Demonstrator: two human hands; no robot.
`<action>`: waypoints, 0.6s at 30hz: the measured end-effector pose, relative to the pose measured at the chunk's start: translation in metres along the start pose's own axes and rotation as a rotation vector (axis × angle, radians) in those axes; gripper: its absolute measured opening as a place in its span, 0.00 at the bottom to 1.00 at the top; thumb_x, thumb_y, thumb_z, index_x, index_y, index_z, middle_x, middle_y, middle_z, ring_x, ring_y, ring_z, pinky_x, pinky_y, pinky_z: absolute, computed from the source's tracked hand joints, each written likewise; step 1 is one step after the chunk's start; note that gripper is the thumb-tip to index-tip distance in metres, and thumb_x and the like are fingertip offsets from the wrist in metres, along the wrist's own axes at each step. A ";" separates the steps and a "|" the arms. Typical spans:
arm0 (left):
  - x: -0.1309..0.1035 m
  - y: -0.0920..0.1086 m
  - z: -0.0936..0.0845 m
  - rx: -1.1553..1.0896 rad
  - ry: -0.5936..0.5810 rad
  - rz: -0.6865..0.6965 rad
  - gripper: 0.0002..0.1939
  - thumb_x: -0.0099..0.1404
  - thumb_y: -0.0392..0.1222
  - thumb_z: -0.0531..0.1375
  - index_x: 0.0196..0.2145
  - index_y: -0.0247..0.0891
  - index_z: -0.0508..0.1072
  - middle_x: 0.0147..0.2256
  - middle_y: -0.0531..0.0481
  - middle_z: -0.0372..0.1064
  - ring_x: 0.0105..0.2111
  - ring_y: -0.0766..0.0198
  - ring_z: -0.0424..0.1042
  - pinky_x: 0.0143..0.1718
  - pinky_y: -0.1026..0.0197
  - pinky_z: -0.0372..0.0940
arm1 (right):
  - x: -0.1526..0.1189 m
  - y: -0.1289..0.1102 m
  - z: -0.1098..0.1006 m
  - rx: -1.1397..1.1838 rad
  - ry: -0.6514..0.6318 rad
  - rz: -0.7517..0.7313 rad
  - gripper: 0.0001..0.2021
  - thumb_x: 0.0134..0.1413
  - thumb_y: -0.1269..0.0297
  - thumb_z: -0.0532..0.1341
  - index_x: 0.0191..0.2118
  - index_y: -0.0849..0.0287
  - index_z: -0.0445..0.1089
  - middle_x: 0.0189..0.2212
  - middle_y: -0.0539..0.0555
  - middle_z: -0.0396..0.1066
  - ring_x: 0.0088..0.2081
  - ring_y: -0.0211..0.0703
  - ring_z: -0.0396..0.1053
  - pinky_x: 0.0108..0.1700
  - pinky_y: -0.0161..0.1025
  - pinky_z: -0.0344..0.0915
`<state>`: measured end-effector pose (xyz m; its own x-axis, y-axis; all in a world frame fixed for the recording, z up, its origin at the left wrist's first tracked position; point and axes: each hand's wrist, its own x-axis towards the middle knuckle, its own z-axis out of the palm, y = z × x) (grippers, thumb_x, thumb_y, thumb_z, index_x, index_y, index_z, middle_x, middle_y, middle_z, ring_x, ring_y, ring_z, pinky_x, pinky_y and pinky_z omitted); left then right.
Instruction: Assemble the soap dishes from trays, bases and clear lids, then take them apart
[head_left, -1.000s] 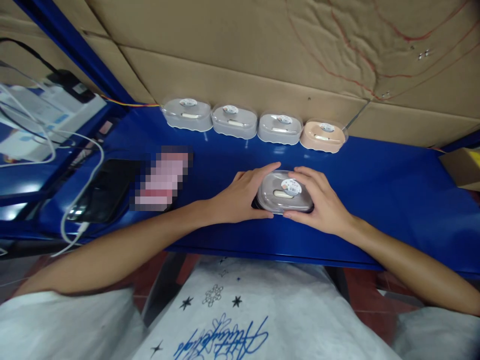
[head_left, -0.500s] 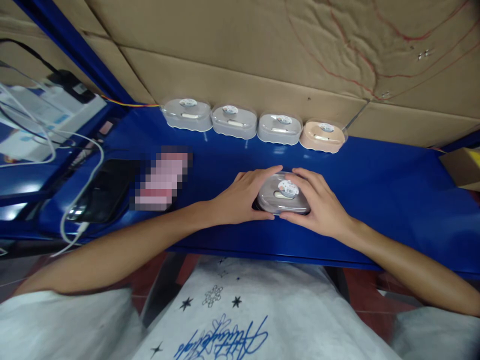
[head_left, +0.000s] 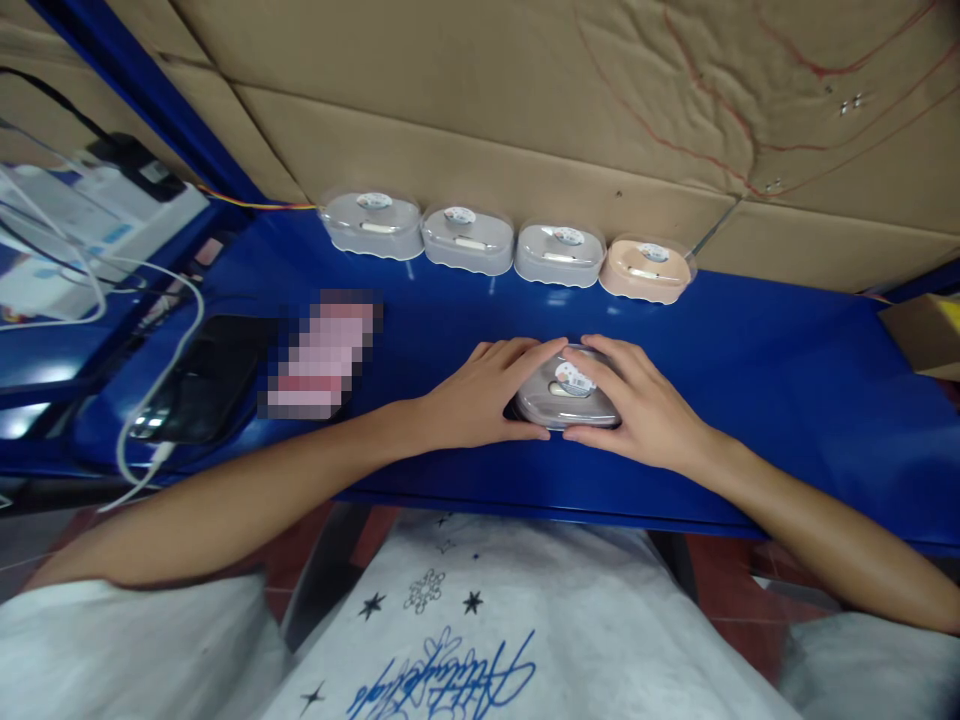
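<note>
Blue table [head_left: 780,390], four lidded boxes [head_left: 480,255], pixelated pink object [head_left: 326,355]

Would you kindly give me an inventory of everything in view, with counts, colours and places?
held box: 1, grey, clear lid, between the hands
grey boxes: 3, grey, back row
peach box: 1, peach, row's right end
desk: 1, blue, under the boxes
board: count unclear, brown, behind desk
red lines: several, red, on board
pixelated item: 1, pinkish, left of hands
phone-like device: 1, black, further left
cables: several, white and black, far left
adapter: 1, black, upper left
carton: 1, brown, right edge
floor: tiled, reddish, below desk
shirt: 1, white, bottom
left hand: 1, bare, box's left end
right hand: 1, bare, box's right end
</note>
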<state>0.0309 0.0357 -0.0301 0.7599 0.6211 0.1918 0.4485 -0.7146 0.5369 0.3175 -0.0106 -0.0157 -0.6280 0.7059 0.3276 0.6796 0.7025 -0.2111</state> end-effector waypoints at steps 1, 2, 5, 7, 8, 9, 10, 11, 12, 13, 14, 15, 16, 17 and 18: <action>0.000 0.000 0.000 0.007 -0.002 0.002 0.59 0.67 0.62 0.75 0.82 0.50 0.46 0.75 0.36 0.60 0.73 0.36 0.61 0.72 0.34 0.57 | 0.000 0.001 -0.001 0.010 -0.009 0.000 0.46 0.69 0.39 0.66 0.83 0.47 0.48 0.73 0.69 0.61 0.72 0.75 0.63 0.70 0.73 0.66; -0.001 0.001 0.000 0.013 -0.002 0.006 0.59 0.68 0.61 0.74 0.82 0.51 0.45 0.75 0.36 0.59 0.73 0.36 0.61 0.72 0.34 0.57 | 0.001 0.002 -0.002 0.019 -0.018 0.001 0.46 0.69 0.40 0.66 0.83 0.47 0.49 0.74 0.69 0.60 0.72 0.74 0.62 0.70 0.73 0.66; -0.002 0.002 0.000 0.035 -0.010 0.028 0.56 0.71 0.60 0.72 0.82 0.50 0.44 0.76 0.35 0.58 0.73 0.36 0.61 0.72 0.34 0.57 | 0.001 0.007 -0.010 0.055 -0.067 0.008 0.44 0.68 0.41 0.67 0.81 0.46 0.52 0.75 0.68 0.60 0.73 0.74 0.62 0.71 0.72 0.65; -0.003 0.003 0.000 0.051 -0.018 0.048 0.52 0.73 0.59 0.70 0.82 0.48 0.47 0.75 0.34 0.59 0.73 0.36 0.61 0.72 0.35 0.57 | -0.002 0.015 -0.023 0.094 -0.130 0.031 0.43 0.67 0.41 0.68 0.80 0.45 0.55 0.76 0.66 0.60 0.74 0.73 0.63 0.71 0.72 0.65; -0.004 0.003 0.000 0.061 -0.021 0.054 0.50 0.74 0.59 0.69 0.81 0.47 0.48 0.74 0.34 0.60 0.73 0.36 0.62 0.72 0.35 0.58 | -0.005 0.021 -0.031 0.115 -0.166 0.053 0.42 0.66 0.41 0.69 0.79 0.44 0.57 0.76 0.65 0.60 0.74 0.72 0.62 0.71 0.72 0.65; -0.004 0.003 0.000 0.071 -0.026 0.058 0.49 0.75 0.58 0.68 0.81 0.45 0.49 0.74 0.33 0.61 0.72 0.36 0.62 0.72 0.35 0.58 | -0.008 0.028 -0.040 0.133 -0.202 0.080 0.42 0.65 0.41 0.70 0.78 0.43 0.58 0.76 0.63 0.60 0.74 0.72 0.62 0.72 0.72 0.64; -0.004 0.004 -0.001 0.080 -0.030 0.059 0.48 0.75 0.58 0.68 0.81 0.45 0.50 0.73 0.33 0.61 0.72 0.36 0.63 0.71 0.35 0.58 | -0.013 0.037 -0.051 0.147 -0.233 0.113 0.41 0.63 0.40 0.71 0.77 0.42 0.60 0.76 0.62 0.60 0.75 0.72 0.62 0.73 0.72 0.63; -0.004 0.005 -0.001 0.090 -0.036 0.059 0.47 0.76 0.57 0.67 0.81 0.44 0.50 0.73 0.33 0.61 0.72 0.36 0.63 0.71 0.35 0.58 | -0.018 0.047 -0.062 0.155 -0.260 0.147 0.42 0.61 0.39 0.71 0.76 0.41 0.61 0.76 0.60 0.61 0.75 0.72 0.62 0.73 0.73 0.62; -0.004 0.005 -0.002 0.098 -0.045 0.056 0.47 0.76 0.57 0.67 0.81 0.45 0.50 0.73 0.33 0.62 0.72 0.36 0.63 0.71 0.36 0.58 | -0.024 0.058 -0.073 0.158 -0.284 0.188 0.42 0.59 0.38 0.72 0.75 0.40 0.62 0.76 0.59 0.62 0.75 0.72 0.62 0.74 0.73 0.60; -0.004 0.006 -0.003 0.107 -0.054 0.053 0.46 0.77 0.56 0.66 0.81 0.45 0.49 0.73 0.34 0.62 0.72 0.36 0.63 0.71 0.36 0.58 | -0.031 0.070 -0.083 0.159 -0.302 0.238 0.42 0.58 0.37 0.73 0.74 0.39 0.63 0.75 0.58 0.63 0.75 0.73 0.62 0.75 0.73 0.60; -0.004 0.007 -0.004 0.114 -0.062 0.051 0.45 0.77 0.56 0.65 0.81 0.46 0.49 0.73 0.35 0.62 0.72 0.37 0.63 0.71 0.36 0.58 | -0.037 0.082 -0.093 0.160 -0.318 0.299 0.41 0.57 0.37 0.73 0.73 0.39 0.64 0.75 0.57 0.64 0.74 0.72 0.64 0.75 0.72 0.60; -0.004 0.008 -0.005 0.122 -0.071 0.051 0.44 0.78 0.56 0.65 0.81 0.47 0.49 0.73 0.36 0.63 0.72 0.38 0.63 0.71 0.36 0.58 | -0.043 0.095 -0.101 0.166 -0.327 0.368 0.41 0.56 0.37 0.73 0.72 0.39 0.65 0.74 0.56 0.65 0.73 0.72 0.65 0.75 0.71 0.61; -0.005 0.009 -0.006 0.130 -0.078 0.052 0.43 0.79 0.56 0.64 0.81 0.47 0.50 0.73 0.36 0.63 0.72 0.38 0.63 0.71 0.37 0.58 | -0.049 0.108 -0.109 0.178 -0.326 0.433 0.42 0.55 0.37 0.73 0.72 0.39 0.65 0.73 0.56 0.66 0.72 0.71 0.66 0.74 0.68 0.62; -0.005 0.009 -0.006 0.138 -0.085 0.054 0.42 0.79 0.56 0.63 0.81 0.47 0.50 0.72 0.36 0.64 0.72 0.39 0.63 0.71 0.37 0.58 | -0.056 0.120 -0.115 0.191 -0.314 0.492 0.42 0.54 0.36 0.74 0.72 0.39 0.65 0.73 0.56 0.67 0.71 0.70 0.67 0.74 0.66 0.64; -0.005 0.010 -0.007 0.148 -0.091 0.059 0.41 0.80 0.56 0.63 0.81 0.47 0.50 0.72 0.36 0.64 0.72 0.39 0.63 0.70 0.37 0.58 | -0.061 0.133 -0.119 0.194 -0.296 0.542 0.43 0.53 0.36 0.74 0.71 0.40 0.65 0.72 0.57 0.68 0.70 0.70 0.68 0.74 0.63 0.65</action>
<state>0.0286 0.0278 -0.0204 0.8231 0.5501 0.1408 0.4613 -0.7924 0.3991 0.4913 0.0286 0.0458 -0.3113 0.9408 -0.1339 0.8664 0.2231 -0.4467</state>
